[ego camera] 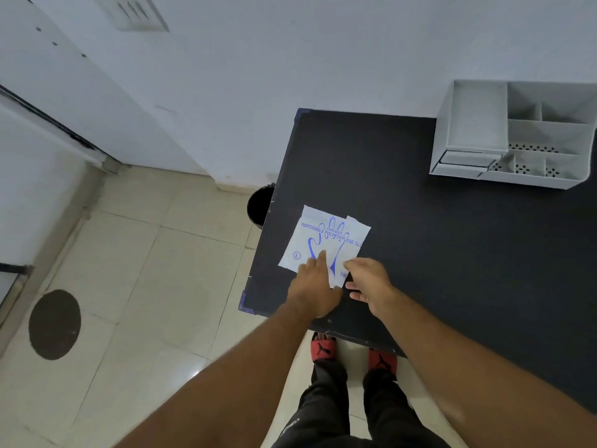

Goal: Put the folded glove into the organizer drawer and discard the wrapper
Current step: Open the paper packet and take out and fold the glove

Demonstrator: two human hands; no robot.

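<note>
A white paper wrapper (323, 240) with a blue glove drawing and lettering lies flat near the left edge of the black table (452, 247). A second white sheet pokes out from under its right side. My left hand (315, 282) presses flat on the wrapper's near edge, fingers spread. My right hand (368, 279) touches the wrapper's near right corner with bent fingers; whether it pinches the paper I cannot tell. The grey organizer (513, 134) stands at the table's far right, its small drawer (465, 158) at the lower left front. No separate folded glove is visible.
A black bin (260, 206) stands on the tiled floor just left of the table, against the wall. My feet in red slippers (323, 347) are at the table's near edge. A dark round mat (55, 324) lies on the floor at left.
</note>
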